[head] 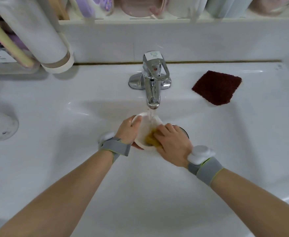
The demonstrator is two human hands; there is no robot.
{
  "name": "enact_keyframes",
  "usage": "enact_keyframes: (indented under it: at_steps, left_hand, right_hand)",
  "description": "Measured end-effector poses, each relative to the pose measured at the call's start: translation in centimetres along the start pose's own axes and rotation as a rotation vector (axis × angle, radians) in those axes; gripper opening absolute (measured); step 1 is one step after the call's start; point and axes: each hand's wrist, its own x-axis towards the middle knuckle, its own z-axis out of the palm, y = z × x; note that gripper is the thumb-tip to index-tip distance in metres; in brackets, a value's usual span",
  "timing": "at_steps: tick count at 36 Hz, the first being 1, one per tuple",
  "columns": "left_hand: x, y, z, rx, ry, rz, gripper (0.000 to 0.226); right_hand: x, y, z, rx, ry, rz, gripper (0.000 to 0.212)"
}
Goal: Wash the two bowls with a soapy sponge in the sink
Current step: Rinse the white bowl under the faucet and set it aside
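While water runs from the chrome faucet (152, 86), its label too blurred to read, the left hand (127, 130) grips a round white bowl (143, 132); the right hand (172, 141) presses a yellow sponge (150, 139) inside it.

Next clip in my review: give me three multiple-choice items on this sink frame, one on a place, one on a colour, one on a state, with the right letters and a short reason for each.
1. Where does the dark red square scrub pad lie?
A. On the sink deck right of the chrome faucet
B. In the basin under the spout
C. Inside the bowl

2. What colour is the sponge under the right hand?
A. Blue
B. Yellow
C. Pink

3. What is the faucet doing?
A. Shut off
B. Only dripping
C. Running into the small white round bowl

Answers: 1 A, the pad rests on the white deck beside the faucet. 2 B, yellow shows under the fingers. 3 C, a stream falls from the spout into the bowl, which the left hand grips.
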Motion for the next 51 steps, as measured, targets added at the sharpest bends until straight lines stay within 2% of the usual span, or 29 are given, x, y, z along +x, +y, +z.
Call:
enact_keyframes:
  at_steps: [3, 5, 7, 8, 10, 13, 16, 18, 21, 22, 25, 28, 31, 33, 36, 38, 40, 44, 47, 51]
  left_hand:
    - [-0.2, 0.3, 1.5, -0.066, -0.035, -0.024, 0.033]
    - [0.2, 0.7, 1.9, -0.044, 0.006, 0.023, 0.035]
    - [0.8, 0.6, 1.3, 0.053, 0.053, 0.079, 0.036]
    - [1.0, 0.4, 0.8, 0.082, 0.055, 0.086, 0.036]
    - [1.0, -0.1, 0.0, 0.072, 0.026, 0.061, 0.037]
    - [0.5, -0.4, -0.2, -0.081, -0.031, -0.111, 0.030]
    - [0.4, 0.1, 0.3, -0.126, -0.064, -0.218, 0.028]
    - [0.8, 0.6, 0.2, -0.102, -0.113, -0.234, 0.032]
    - [1.0, 1.1, 0.0, -0.021, -0.263, -0.302, 0.045]
    - [1.1, 1.2, 0.2, -0.010, -0.291, -0.304, 0.050]
    - [1.8, 1.5, 0.5, 0.000, -0.267, -0.209, 0.057]
    - [2.1, 1.7, 0.5, -0.035, -0.262, -0.122, 0.041]
    - [2.4, 0.9, -0.1, -0.237, -0.212, -0.228, 0.039]
    - [2.4, 0.1, -0.7, -0.310, -0.260, -0.306, 0.037]
    - [2.4, -0.9, -0.9, -0.388, -0.308, -0.373, 0.035]
    - [2.2, -1.1, -0.6, -0.374, -0.216, -0.368, 0.035]
    - [2.2, -1.6, -0.1, -0.313, -0.093, -0.346, 0.036]
    - [2.3, -1.8, 0.3, -0.136, 0.065, -0.216, 0.053]
    - [2.0, -0.4, 0.2, 0.132, 0.107, -0.040, 0.063]
    - [2.0, 1.3, 0.1, 0.396, 0.137, 0.063, 0.062]
  right_hand:
    - [1.8, -0.9, 0.0, 0.036, -0.012, 0.168, 0.059]
    - [2.9, -2.7, -0.2, 0.273, 0.023, 0.263, 0.057]
    - [2.5, -3.8, -0.2, 0.475, 0.035, 0.240, 0.055]
    - [1.9, -3.8, -0.3, 0.489, 0.028, 0.183, 0.058]
    - [0.5, -2.5, -0.6, 0.325, -0.024, 0.019, 0.062]
    - [-0.3, -0.5, -0.6, 0.003, -0.059, -0.112, 0.049]
    - [0.2, 0.0, -0.6, 0.034, 0.035, -0.077, 0.031]
    - [0.3, 0.0, -1.0, 0.263, 0.041, 0.037, 0.030]
    - [0.1, -0.3, -2.2, 1.014, -0.042, 0.373, 0.023]
    - [-0.1, -0.3, -2.2, 1.185, -0.047, 0.447, 0.017]
    - [-0.4, -0.4, -1.8, 1.507, -0.046, 0.509, 0.012]
    - [-0.4, -0.5, -1.8, 1.791, -0.029, 0.535, 0.005]
    - [0.4, -0.6, -1.4, 1.966, -0.014, 0.648, 0.012]
    - [1.2, -0.4, -0.8, 2.065, 0.035, 0.736, 0.015]
    - [2.2, 0.0, -0.4, 2.013, 0.079, 0.875, 0.016]
    - [2.6, 0.1, -0.1, 1.856, 0.091, 0.947, 0.012]
    - [3.0, 0.2, 0.4, 1.598, 0.106, 0.967, 0.014]
    - [3.4, -0.2, 0.7, 1.222, 0.160, 0.909, 0.026]
    - [3.6, -1.0, 1.0, 1.023, 0.163, 0.865, 0.041]
    - [4.3, -2.2, 1.7, 0.892, 0.294, 0.777, 0.035]
